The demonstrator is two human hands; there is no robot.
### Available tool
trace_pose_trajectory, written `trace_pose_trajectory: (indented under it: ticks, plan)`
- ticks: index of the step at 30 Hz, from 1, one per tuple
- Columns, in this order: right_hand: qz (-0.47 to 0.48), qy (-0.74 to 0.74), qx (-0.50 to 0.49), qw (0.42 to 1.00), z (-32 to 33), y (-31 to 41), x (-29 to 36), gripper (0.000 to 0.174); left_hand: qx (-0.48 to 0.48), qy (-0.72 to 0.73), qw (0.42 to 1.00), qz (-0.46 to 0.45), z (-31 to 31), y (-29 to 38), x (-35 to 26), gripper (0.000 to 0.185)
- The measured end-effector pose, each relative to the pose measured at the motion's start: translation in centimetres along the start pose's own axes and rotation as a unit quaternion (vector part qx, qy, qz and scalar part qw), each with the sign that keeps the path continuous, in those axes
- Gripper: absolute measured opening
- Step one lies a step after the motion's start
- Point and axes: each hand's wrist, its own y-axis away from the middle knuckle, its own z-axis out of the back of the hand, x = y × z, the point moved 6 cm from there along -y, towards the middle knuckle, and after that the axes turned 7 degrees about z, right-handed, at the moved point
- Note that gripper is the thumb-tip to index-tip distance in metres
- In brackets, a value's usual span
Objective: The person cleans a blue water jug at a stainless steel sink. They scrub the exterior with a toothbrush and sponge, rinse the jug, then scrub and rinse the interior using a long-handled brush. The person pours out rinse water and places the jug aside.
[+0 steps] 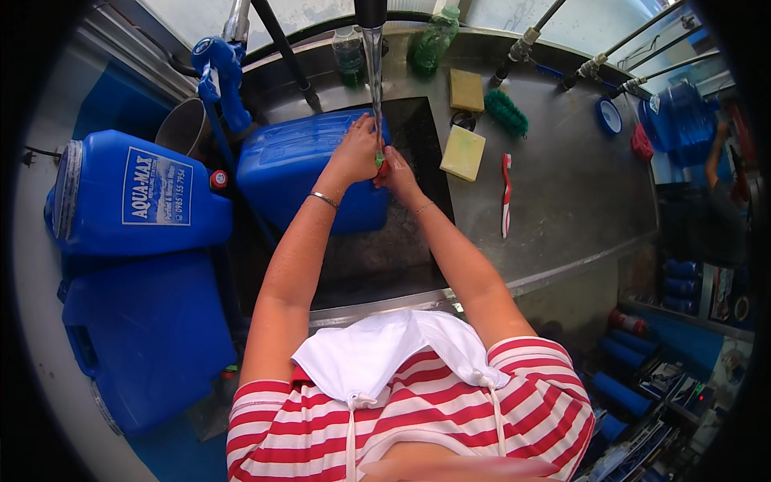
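Note:
A blue plastic water container [301, 181] lies on its side on the dark mat area of the steel sink counter. My left hand [362, 150] rests against its right end, fingers pointing away from me; its grip is partly hidden. Beside it my right hand [399, 173] pinches a small red and green cap or spout piece [380, 159] at that end. Whether the piece is attached to the container cannot be seen. Water [373, 72] falls from the black faucet [370, 13] onto the spot between my hands.
Yellow sponges [462, 153], a green brush [506, 113] and a red and white toothbrush [506, 196] lie to the right. Green-tinted bottles [436, 42] stand behind. Another blue container [144, 187] with a red cap is at left, near a blue-handled nozzle [223, 78]. A person [717, 181] is far right.

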Motion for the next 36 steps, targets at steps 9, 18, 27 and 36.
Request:
trace_pose_trajectory:
  ticks: [9,18,27,36]
  plan:
    - [-0.13,0.098,-0.067,0.984,1.3,-0.5,-0.9,0.032,-0.069,0.074,0.994,0.034,1.1,1.3,-2.4,0.04]
    - [-0.285,0.086,-0.024,0.954,-0.1,1.6,1.5,0.04,-0.131,0.176,0.975,0.023,1.1,2.2,-1.0,0.044]
    - [0.039,0.235,-0.116,0.964,-0.2,0.9,0.2,0.039,-0.145,0.227,0.962,0.05,0.9,2.0,0.2,0.042]
    - [-0.085,0.2,-0.138,0.966,-0.4,1.6,3.8,0.05,-0.159,0.313,0.935,0.053,2.2,1.6,-1.1,0.038]
